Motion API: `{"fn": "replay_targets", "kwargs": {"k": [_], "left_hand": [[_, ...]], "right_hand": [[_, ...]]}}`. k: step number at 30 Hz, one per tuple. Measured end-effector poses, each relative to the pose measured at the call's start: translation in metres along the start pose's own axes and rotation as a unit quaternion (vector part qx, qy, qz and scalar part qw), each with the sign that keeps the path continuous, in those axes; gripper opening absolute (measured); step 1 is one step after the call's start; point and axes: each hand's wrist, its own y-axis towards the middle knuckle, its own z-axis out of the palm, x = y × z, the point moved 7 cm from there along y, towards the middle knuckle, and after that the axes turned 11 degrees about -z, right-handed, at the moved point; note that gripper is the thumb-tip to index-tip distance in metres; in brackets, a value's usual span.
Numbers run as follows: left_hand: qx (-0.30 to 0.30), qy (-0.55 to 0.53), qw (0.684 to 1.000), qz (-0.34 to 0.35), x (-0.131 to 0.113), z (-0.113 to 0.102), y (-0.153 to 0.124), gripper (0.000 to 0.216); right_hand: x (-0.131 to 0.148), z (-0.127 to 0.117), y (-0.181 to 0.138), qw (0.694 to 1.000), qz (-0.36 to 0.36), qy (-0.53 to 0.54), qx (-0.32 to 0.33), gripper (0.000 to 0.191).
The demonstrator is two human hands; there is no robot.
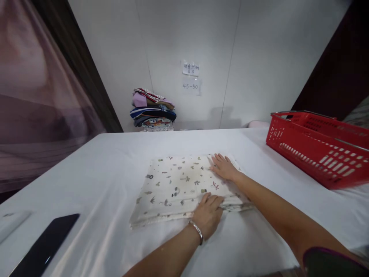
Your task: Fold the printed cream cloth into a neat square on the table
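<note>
Sleeve is cropped, right hand spread on cloth, left hand's grip unclear

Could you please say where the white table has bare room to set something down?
White table cover shows bare between the black rectangular object and the cream, printed, folded cloth, and between that cloth and the red perforated plastic basket. It is crowded at the cloth's near edge, by the left hand, and its right side, by the right hand.

"What covers the table?"
"A wrinkled white sheet."
"And on it?"
"Folded printed fabric near the middle, a red basket right, a flat black object and pale object left."
</note>
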Motion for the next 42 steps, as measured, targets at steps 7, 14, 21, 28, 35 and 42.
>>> {"fn": "replay_targets", "kwargs": {"k": [7,14,21,28,35,42], "left_hand": [[-0.009,0.002,0.999,-0.031,0.004,-0.005,0.000,0.017],[0.015,-0.005,0.999,-0.030,0.002,0.002,0.000,0.016],[-0.005,0.005,0.999,-0.035,0.004,0.004,-0.002,0.017],[0.012,0.001,1.000,-0.028,0.002,0.008,-0.001,0.015],[0.022,-0.009,0.999,-0.036,0.006,0.015,-0.002,0.011],[0.033,0.001,0.999,-0.033,0.006,0.016,-0.002,0.014]], "right_hand": [[-0.011,0.019,0.040,0.999,0.011,0.022,0.041,0.070],[0.039,0.013,0.057,0.993,-0.111,0.034,0.018,0.074],[0.053,0.020,0.074,0.985,-0.139,0.079,0.063,0.073],[0.049,0.017,0.051,0.989,-0.116,0.070,0.051,0.070],[0.003,-0.011,0.011,0.999,-0.024,-0.011,-0.018,0.071],[-0.047,0.006,-0.016,0.993,0.100,0.022,0.054,0.067]]}}
